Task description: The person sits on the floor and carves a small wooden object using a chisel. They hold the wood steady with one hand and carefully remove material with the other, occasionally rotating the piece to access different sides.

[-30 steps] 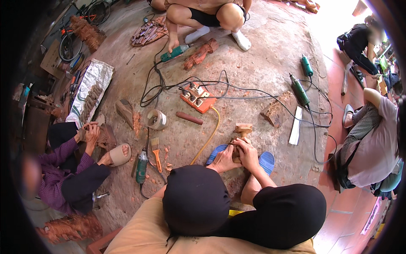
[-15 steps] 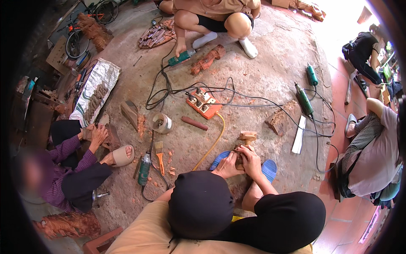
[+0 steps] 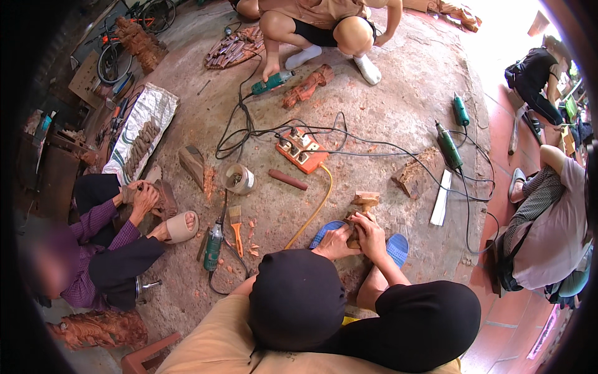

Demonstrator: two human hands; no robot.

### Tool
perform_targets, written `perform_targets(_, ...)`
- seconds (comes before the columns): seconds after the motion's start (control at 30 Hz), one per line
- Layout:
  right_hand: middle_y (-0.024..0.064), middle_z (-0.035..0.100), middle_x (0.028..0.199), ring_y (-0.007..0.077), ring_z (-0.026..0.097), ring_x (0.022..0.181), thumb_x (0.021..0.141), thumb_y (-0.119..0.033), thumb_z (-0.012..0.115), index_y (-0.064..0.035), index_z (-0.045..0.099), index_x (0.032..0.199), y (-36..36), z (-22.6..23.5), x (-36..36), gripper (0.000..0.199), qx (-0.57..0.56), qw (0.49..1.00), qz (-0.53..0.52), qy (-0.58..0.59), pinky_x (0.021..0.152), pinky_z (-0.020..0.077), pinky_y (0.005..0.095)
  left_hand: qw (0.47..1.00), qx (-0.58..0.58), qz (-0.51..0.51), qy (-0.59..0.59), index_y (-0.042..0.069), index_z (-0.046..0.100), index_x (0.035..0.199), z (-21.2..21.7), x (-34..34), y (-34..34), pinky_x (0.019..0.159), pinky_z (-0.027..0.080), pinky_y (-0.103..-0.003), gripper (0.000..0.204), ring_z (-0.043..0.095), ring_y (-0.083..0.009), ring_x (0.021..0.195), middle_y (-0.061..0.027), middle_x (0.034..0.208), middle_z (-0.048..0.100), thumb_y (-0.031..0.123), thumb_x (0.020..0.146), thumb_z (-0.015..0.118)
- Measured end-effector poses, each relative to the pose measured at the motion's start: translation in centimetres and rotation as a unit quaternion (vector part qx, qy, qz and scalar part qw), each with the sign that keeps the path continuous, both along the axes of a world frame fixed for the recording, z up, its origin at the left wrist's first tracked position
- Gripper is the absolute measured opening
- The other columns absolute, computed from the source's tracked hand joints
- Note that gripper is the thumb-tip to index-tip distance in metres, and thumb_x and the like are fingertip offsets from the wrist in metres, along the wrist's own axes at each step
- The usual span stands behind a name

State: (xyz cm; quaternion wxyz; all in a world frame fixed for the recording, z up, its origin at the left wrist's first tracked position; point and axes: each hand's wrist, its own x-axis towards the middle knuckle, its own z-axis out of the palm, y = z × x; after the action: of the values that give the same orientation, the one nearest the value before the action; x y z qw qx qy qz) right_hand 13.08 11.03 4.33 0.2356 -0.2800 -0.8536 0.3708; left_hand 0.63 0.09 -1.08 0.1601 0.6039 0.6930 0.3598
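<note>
The co-worker's free arm (image 3: 394, 22) has moved down beside the knee (image 3: 353, 34), while left hand (image 3: 335, 242) and right hand (image 3: 372, 235) here hold the wooden piece (image 3: 365, 198) (work seems undisturbed).

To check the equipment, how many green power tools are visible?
4: one tool at a co-worker's hand, one beside the brush, two at right. More may be hidden; a small object near top is unclear.

Orange power strip (image 3: 314, 165): it is lying ahead of you
Paintbrush (image 3: 236, 229): it is resting to your left beside a green rotary tool (image 3: 213, 247)
Plastic tub (image 3: 248, 183): it is standing near a reddish-brown rod (image 3: 288, 179)
White sack (image 3: 161, 102): it is holding brown pieces (image 3: 141, 148)
</note>
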Motion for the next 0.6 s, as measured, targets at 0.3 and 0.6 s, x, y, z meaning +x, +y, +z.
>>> perform_targets(0.3, 0.0155, 0.073, 0.121, 0.0369, 0.062, 0.126, 0.09, 0.0, 0.066, -0.0047, 0.073, 0.114, 0.04, -0.15, 0.07, 0.025, 0.001, 1.0, -0.006, 0.002, 0.113, 0.0455, 0.0457, 1.0, 0.021, 0.001, 0.004, 0.003, 0.068, 0.107, 0.14, 0.19, 0.2, 0.072, 0.06, -0.044, 0.059, 0.072, -0.0359, 0.086, -0.0148, 0.099, 0.068, 0.041, 0.068, 0.09)
perform_targets(0.6, 0.0159, 0.073, 0.12, 0.0324, 0.065, 0.122, 0.092, -0.003, 0.063, -0.0048, 0.071, 0.113, 0.04, -0.26, -0.14, 0.023, 0.017, 1.0, 0.004, 0.013, 0.115, 0.0441, 0.0476, 1.0, 0.027, -0.002, -0.003, 0.001, 0.066, 0.114, -0.49, -0.11, 0.12, 0.072, 0.059, -0.045, 0.064, 0.071, -0.0369, 0.086, -0.0161, 0.1, 0.068, 0.04, 0.068, 0.09)
